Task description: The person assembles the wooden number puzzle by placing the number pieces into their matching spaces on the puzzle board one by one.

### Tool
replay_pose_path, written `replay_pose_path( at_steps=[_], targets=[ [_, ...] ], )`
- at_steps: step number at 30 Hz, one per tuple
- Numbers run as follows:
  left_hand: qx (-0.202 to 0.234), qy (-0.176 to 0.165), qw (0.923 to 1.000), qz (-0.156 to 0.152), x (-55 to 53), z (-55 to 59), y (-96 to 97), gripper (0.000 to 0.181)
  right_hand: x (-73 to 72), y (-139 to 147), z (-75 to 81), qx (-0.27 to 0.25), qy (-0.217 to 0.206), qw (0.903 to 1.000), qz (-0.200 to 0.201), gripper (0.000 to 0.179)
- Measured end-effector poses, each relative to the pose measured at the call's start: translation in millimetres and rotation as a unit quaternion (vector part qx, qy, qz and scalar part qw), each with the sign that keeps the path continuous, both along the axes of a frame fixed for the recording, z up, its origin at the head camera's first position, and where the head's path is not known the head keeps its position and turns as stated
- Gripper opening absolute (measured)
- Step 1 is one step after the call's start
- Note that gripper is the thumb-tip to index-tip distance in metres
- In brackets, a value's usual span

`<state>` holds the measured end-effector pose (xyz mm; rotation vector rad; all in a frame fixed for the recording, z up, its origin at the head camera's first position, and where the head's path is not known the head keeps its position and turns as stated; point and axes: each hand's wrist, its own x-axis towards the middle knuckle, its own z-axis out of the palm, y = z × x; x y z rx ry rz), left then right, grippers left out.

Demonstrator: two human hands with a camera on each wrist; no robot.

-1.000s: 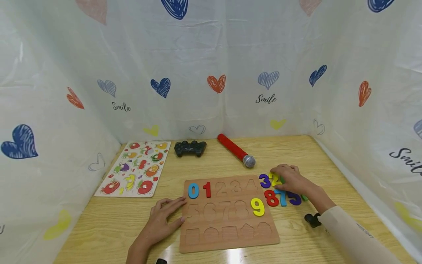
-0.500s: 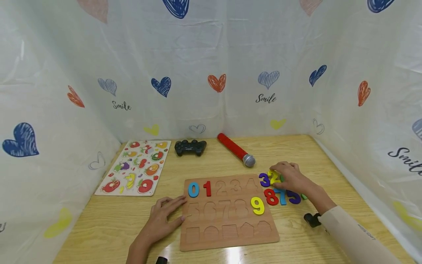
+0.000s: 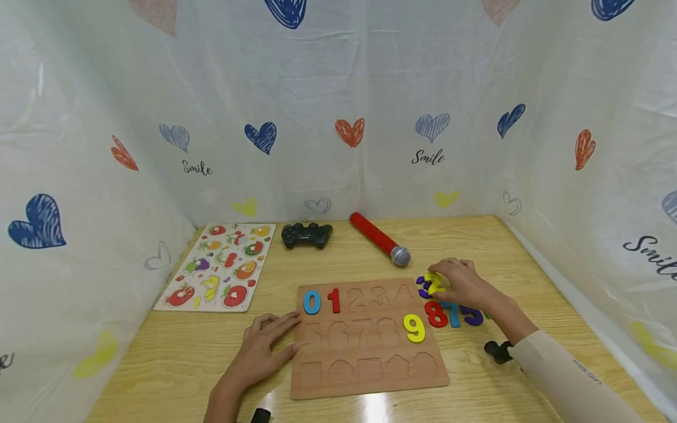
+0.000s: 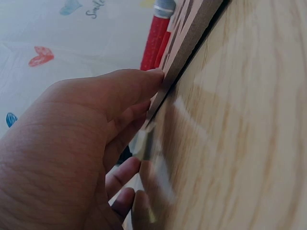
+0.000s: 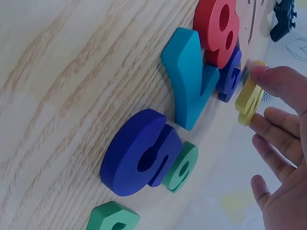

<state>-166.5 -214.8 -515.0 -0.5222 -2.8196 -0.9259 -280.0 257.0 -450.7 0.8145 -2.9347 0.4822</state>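
A wooden number puzzle board lies on the table with a blue 0, a red 1 and a yellow 9 on it. My left hand touches the board's left edge with thumb and fingertips, fingers fairly straight. Beyond the board's right edge, my right hand pinches a yellow number 2 between thumb and fingers, raised above the table. Below it lie a purple 3, a red 8, a blue 7, a purple 5 and green pieces.
A fruit puzzle board lies at the back left. Beside it sit a black game controller and a red microphone. A white curtain printed with hearts encloses the table at the back and sides.
My right hand has lifted the yellow 2 off the table and shifted it slightly left, over the purple 3. The left hand stays at the board's edge.
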Motion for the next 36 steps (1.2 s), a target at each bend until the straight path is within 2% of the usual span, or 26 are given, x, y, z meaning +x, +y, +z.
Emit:
replay_pose_path(
  at_steps=[11,36],
  targets=[
    [-0.003,-0.009,1.0,0.0,-1.4,-0.7,-0.9,0.054,2.4,-8.7,4.0,0.004,0.016,0.9997,0.016,0.055],
    [0.0,-0.022,0.9998,-0.003,-0.3,1.7,-1.3,0.054,8.6,-35.5,12.1,-0.005,0.018,0.9988,0.046,0.053]
  ],
)
